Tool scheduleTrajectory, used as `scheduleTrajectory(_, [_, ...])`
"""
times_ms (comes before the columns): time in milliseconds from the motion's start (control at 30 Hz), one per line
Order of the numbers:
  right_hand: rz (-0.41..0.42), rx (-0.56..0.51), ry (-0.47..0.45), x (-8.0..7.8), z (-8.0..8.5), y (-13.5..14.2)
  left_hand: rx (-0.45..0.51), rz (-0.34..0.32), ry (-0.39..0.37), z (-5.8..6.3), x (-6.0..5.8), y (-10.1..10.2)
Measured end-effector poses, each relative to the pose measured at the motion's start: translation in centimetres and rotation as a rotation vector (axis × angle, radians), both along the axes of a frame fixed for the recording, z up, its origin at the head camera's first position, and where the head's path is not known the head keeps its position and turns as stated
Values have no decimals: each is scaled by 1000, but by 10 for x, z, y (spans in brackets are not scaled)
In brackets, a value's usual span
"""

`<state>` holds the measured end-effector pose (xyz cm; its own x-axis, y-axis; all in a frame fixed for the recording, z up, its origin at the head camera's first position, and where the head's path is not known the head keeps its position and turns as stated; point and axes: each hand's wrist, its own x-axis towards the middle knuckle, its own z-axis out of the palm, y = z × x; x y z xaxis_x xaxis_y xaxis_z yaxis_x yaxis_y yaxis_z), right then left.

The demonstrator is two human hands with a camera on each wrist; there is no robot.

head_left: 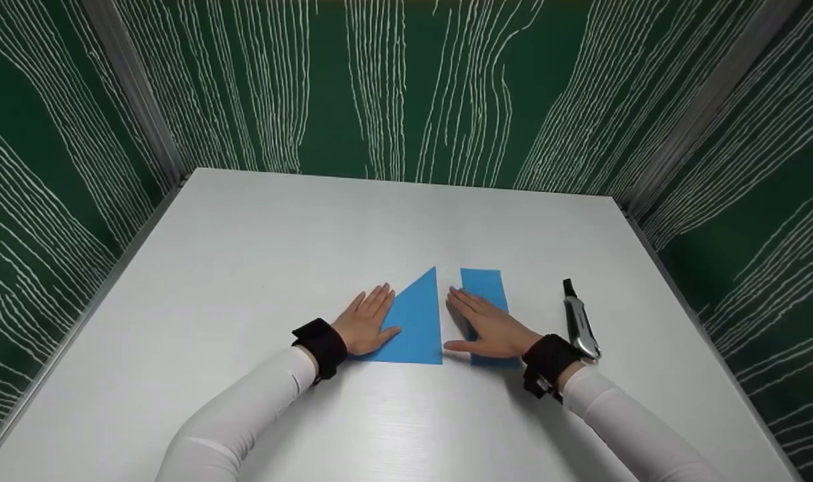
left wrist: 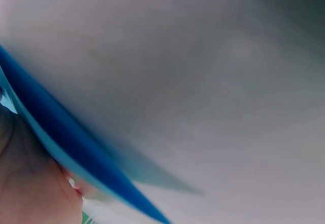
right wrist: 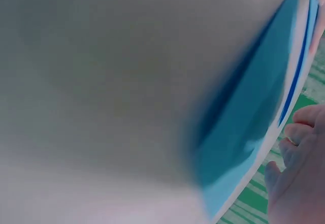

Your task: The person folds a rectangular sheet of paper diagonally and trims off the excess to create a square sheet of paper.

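A blue piece of paper with a slanted upper-left edge (head_left: pixel 416 328) lies on the white table, its point toward the back. My left hand (head_left: pixel 366 325) rests on its left part, fingers straight and thumb spread. In the left wrist view the paper's near edge (left wrist: pixel 76 132) bows up off the table beside the palm. To the right, across a narrow gap, is a blue rectangular strip (head_left: pixel 483 284). Over the strip is my right hand (head_left: pixel 492 329), fingers extended left and thumb apart, hiding the strip's middle. The right wrist view shows that hand (right wrist: pixel 299 168) raised above the strip (right wrist: pixel 249 122), holding nothing.
A grey and black utility knife (head_left: pixel 580 325) lies right of the strip, close to my right wrist. The white table (head_left: pixel 313 221) extends on every side of the paper. Green panels with white streaks (head_left: pixel 326 87) stand behind and beside it, joined by metal posts.
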<state>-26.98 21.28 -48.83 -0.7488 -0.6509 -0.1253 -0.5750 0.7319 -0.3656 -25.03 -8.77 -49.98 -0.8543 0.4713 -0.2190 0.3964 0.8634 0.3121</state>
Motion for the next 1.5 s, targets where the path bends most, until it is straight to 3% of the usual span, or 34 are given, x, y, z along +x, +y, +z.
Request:
scheduleTrajectory(267, [62,19,-28,11,0,-42,41,-3,39,-5,1,-2])
scheduleTrajectory(500, [92,77,-75,18,-2,-64,-9,9,57,-8,-3,0])
scheduleTrajectory(833, [85,76,-100,21,-4,-67,-21,-11,59,0,-2,0])
scheduleTrajectory(1267, [95,87,-78,18,-8,-67,24,52,95,22,-12,12])
scheduleTrajectory(1500, [88,71,-90,19,-6,-67,80,93,31,27,-12,18])
